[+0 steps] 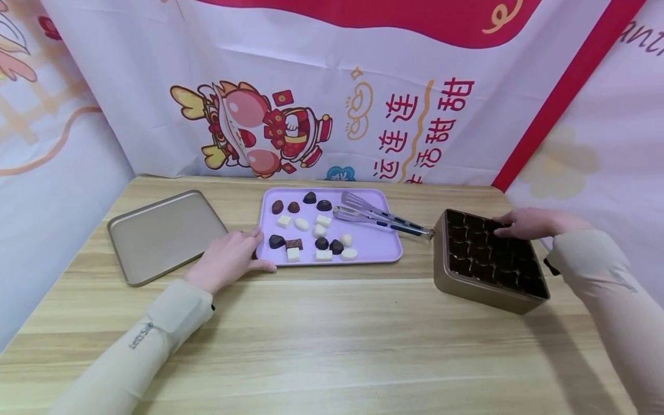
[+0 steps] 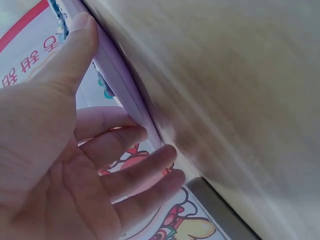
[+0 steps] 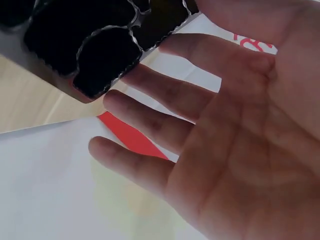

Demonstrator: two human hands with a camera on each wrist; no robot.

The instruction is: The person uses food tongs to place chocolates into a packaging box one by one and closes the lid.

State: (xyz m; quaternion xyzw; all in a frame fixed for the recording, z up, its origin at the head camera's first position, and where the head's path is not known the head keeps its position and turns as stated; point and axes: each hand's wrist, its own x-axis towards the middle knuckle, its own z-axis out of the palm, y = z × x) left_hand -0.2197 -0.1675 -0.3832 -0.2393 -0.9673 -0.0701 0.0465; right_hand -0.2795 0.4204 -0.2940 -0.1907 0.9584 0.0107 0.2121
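Observation:
A lilac tray (image 1: 370, 248) holds dark brown and white chocolates (image 1: 309, 197) and slotted metal tongs (image 1: 358, 216), whose joined end sticks out past its right side. At its front left corner, my left hand (image 1: 228, 256) has the thumb along the front edge and fingertips at the left side; the fingers are relaxed and spread in the left wrist view. A bronze box (image 1: 479, 294) with a dark compartment insert (image 1: 479, 242) stands to the right. My right hand (image 1: 534, 223) pinches its far wall, thumb over the rim and fingers on the outside.
A shallow bronze lid (image 1: 161, 236) lies on the left of the wooden table (image 1: 332, 334), close to my left hand. A printed cloth (image 1: 311, 57) hangs along the table's back edge.

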